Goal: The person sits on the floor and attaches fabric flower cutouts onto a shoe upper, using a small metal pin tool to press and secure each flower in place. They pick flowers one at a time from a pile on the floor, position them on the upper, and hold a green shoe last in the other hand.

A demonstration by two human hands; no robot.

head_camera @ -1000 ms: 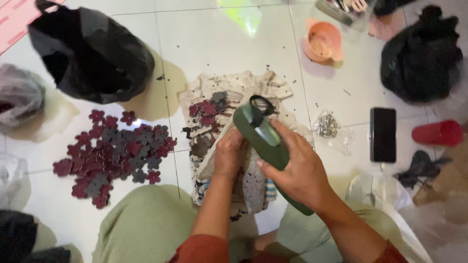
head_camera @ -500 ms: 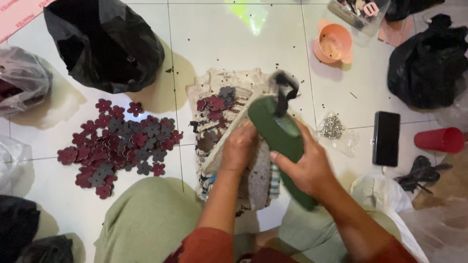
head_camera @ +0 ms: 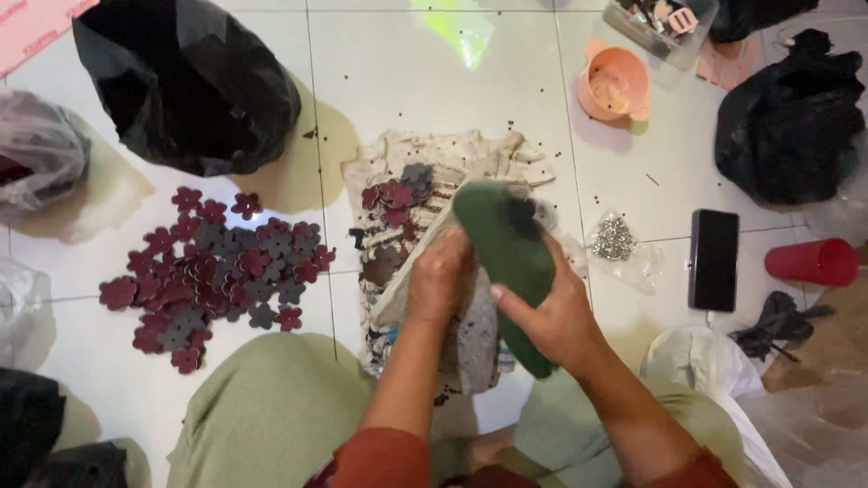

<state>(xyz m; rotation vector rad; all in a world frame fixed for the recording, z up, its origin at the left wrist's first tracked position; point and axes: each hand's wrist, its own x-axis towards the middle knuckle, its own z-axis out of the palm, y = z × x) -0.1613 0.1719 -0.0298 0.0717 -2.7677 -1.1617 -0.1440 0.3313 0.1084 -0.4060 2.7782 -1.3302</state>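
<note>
White tiled floor [head_camera: 434,99] lies beyond both hands. Right hand [head_camera: 553,316] grips a dark green tool [head_camera: 506,253], its long axis angled away and leftward. Left hand [head_camera: 440,280] presses closed on a cloth [head_camera: 434,158] beside it.

Black bags [head_camera: 185,86] — two; phone [head_camera: 713,259] — one; red cup [head_camera: 811,262] — one; orange bowl [head_camera: 615,89] — one.
</note>
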